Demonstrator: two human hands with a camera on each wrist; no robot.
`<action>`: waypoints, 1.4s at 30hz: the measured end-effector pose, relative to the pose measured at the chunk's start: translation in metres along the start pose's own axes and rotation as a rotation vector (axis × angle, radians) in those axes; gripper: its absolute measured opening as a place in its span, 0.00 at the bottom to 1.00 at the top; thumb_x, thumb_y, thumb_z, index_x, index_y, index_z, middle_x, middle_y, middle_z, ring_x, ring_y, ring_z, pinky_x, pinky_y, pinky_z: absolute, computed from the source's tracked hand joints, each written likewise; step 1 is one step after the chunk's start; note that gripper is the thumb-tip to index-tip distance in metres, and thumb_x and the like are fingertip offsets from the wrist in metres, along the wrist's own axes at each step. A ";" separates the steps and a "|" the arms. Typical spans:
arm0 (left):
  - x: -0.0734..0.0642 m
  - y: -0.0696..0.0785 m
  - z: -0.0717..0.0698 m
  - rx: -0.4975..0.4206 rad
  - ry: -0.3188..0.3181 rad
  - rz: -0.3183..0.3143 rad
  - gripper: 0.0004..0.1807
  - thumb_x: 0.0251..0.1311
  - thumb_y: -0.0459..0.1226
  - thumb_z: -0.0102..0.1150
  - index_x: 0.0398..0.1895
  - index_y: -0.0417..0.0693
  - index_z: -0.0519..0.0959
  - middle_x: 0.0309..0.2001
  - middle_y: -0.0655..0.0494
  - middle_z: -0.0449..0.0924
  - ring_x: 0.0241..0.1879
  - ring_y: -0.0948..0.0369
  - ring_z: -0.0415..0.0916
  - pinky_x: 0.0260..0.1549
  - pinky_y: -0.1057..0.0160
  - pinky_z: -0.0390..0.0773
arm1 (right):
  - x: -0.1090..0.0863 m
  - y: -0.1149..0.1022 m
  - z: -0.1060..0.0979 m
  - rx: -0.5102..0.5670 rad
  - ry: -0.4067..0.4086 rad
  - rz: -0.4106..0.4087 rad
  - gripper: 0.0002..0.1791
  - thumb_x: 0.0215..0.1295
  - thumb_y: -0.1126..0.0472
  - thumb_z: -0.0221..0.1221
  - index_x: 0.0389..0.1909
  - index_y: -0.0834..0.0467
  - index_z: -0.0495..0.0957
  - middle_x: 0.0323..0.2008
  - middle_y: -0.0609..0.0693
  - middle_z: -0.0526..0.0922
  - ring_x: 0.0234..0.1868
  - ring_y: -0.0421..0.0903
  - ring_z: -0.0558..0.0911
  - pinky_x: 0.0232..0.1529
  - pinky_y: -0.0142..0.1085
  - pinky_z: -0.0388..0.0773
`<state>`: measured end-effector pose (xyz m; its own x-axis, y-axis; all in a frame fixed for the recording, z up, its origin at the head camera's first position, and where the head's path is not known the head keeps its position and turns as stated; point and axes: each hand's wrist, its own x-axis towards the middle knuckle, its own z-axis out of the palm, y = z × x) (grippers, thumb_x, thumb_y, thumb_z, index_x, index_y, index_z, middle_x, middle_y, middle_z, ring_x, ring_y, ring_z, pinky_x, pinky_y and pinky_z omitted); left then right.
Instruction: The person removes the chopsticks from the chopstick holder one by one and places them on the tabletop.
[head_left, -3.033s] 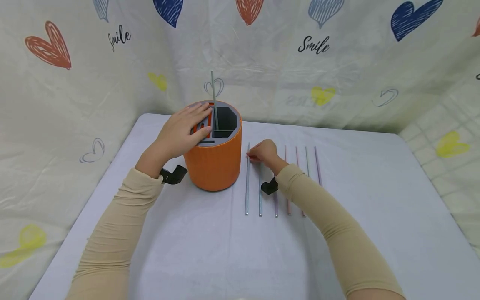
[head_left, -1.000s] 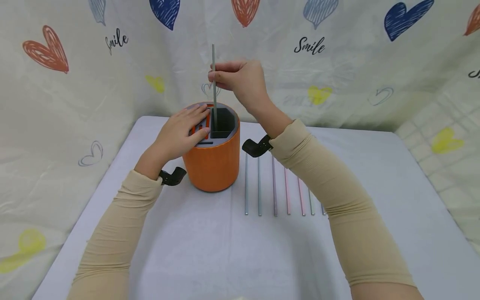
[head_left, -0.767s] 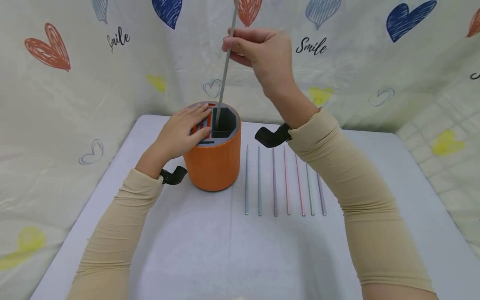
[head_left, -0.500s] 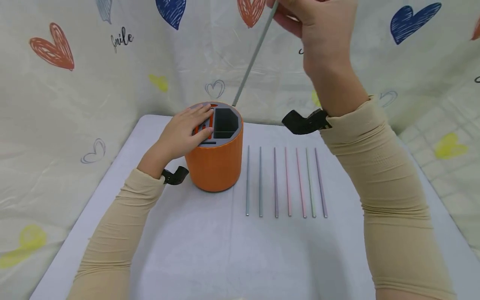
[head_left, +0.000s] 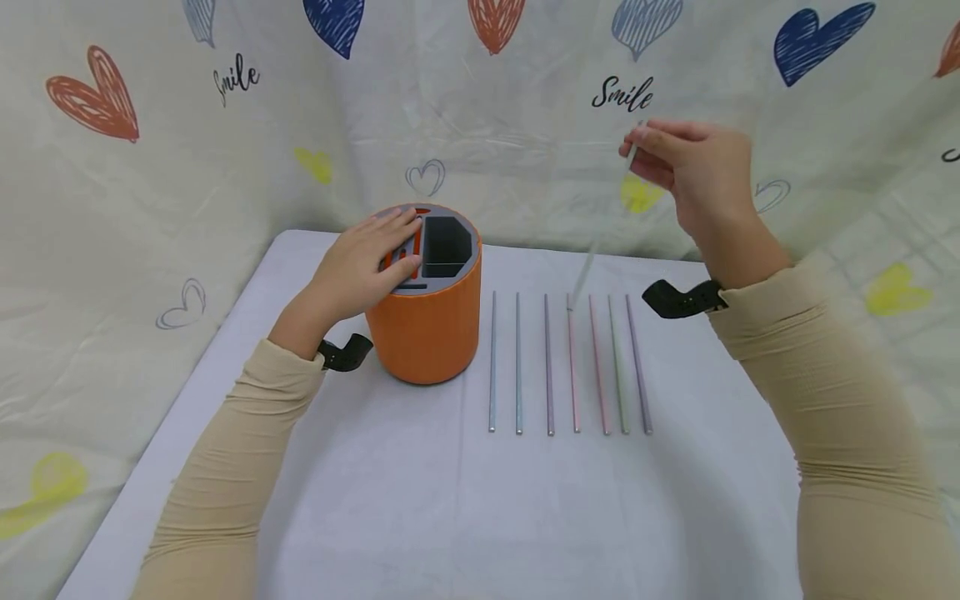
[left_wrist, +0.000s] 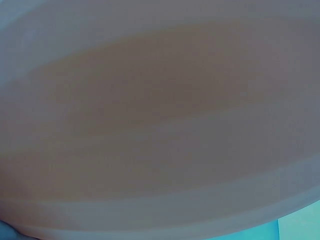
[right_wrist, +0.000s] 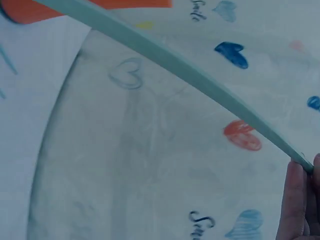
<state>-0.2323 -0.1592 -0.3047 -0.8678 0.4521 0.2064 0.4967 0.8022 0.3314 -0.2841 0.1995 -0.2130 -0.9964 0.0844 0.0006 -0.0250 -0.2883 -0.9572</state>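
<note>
My left hand [head_left: 356, 267] rests on the grey top of an orange cylindrical desk organizer [head_left: 423, 337], fingers spread over its left side. The organizer's open dark compartment [head_left: 450, 237] is right of those fingers. To the right and raised above the table's back edge, my right hand [head_left: 705, 171] pinches a thin pale green stick [right_wrist: 175, 70] near its upper end. The stick slants down to the left and is motion-blurred in the head view. Its exact kind is unclear. The left wrist view shows only a blurred close surface.
Several thin sticks [head_left: 550, 367] in blue, purple, pink and green lie side by side right of the organizer. They rest on a white-covered table [head_left: 450, 500]. A white curtain [head_left: 525, 167] printed with hearts hangs behind.
My right hand has reached from the row to the organizer, pulled the green stick up out of its compartment and carried it right, then lower. The left hand has stayed put.
</note>
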 end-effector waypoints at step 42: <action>-0.003 0.002 -0.002 0.005 0.001 0.000 0.32 0.67 0.52 0.39 0.70 0.47 0.58 0.72 0.51 0.52 0.72 0.53 0.45 0.71 0.51 0.45 | 0.015 0.132 -0.188 -0.443 -0.085 0.555 0.08 0.60 0.65 0.60 0.25 0.53 0.84 0.25 0.47 0.86 0.31 0.39 0.86 0.36 0.28 0.82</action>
<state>-0.2284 -0.1596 -0.3032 -0.8678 0.4517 0.2070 0.4965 0.8040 0.3271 -0.2870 0.3421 -0.3934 -0.8560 -0.0420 -0.5152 0.5046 0.1486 -0.8505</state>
